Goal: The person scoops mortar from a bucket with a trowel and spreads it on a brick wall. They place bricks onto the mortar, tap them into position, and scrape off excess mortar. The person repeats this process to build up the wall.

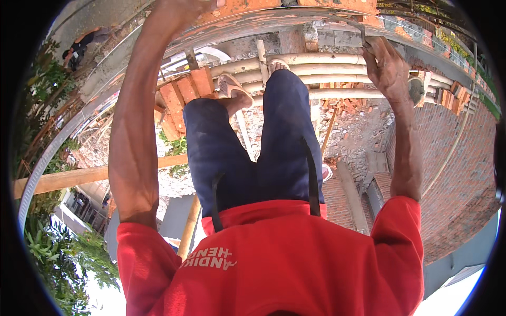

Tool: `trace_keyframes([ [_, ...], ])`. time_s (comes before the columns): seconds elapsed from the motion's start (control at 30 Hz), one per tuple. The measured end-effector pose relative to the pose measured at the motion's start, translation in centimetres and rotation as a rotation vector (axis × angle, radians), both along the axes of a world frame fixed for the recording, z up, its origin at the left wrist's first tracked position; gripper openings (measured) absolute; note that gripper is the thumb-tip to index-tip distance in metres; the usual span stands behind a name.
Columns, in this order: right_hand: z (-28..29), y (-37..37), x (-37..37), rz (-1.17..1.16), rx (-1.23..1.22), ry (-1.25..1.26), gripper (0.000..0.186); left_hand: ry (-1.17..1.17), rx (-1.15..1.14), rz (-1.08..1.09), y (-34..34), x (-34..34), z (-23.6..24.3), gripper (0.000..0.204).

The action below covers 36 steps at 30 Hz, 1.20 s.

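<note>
At the upper edge, my left hand [179, 15] reaches over the top of a brick wall, beside an orange brick [240, 7]. One fingertip shows near that brick; the other fingers are cut off or hidden, so its grip does not show. My right hand [387, 67] is closed round the handle of what looks like a trowel [362, 32], its bent metal neck rising toward the wall top. The trowel's blade is hard to make out. More orange bricks [337, 6] lie along the wall top, right of my left hand.
My sandalled feet [232, 89] stand on bamboo poles [316, 69] of a scaffold. Bricks [182, 97] are stacked on the left, with more [456, 97] at far right. A round container [416, 89] sits beside my right wrist. Rubble [363, 129] lies below. Another person [79, 50] is at far left.
</note>
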State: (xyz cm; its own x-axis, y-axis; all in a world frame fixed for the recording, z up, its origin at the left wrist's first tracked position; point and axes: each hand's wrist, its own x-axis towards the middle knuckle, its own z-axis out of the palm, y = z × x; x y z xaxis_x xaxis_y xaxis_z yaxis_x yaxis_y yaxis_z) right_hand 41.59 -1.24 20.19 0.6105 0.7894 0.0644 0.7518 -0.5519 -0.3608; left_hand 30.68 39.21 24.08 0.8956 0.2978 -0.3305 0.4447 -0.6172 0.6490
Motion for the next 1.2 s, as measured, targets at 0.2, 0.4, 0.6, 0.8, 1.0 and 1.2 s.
trace_keyframes([
  [0.2, 4.3, -3.2, 3.5, 0.027, -0.118, -0.096, 0.024, -0.315, 0.287, 0.054, -0.8, -2.3, -2.2, 0.056],
  [0.4, 2.7, 4.0, -4.1, 0.106, -0.160, 0.098, 0.024, -0.743, -0.265, 0.760, -1.7, -12.0, -4.8, 0.035],
  [0.6, 0.7, 7.1, -2.7, 0.065, -0.140, 0.055, 0.022, -0.288, -0.285, 1.374, -3.9, -30.3, -13.6, 0.041],
  [0.8, 6.2, 1.9, 3.3, 0.078, -0.337, -0.051, 0.021, 0.156, -0.348, 1.416, -10.6, -45.5, -21.9, 0.045],
  [1.0, 2.2, 3.3, 3.2, 0.166, -0.380, -0.006, 0.026, 0.398, -0.536, 1.433, -16.3, -49.0, -23.3, 0.040],
  [1.2, -2.7, 0.6, 4.7, 0.049, -0.429, -0.057, 0.021, 0.230, -0.453, 1.383, -15.4, -47.0, -25.3, 0.039],
])
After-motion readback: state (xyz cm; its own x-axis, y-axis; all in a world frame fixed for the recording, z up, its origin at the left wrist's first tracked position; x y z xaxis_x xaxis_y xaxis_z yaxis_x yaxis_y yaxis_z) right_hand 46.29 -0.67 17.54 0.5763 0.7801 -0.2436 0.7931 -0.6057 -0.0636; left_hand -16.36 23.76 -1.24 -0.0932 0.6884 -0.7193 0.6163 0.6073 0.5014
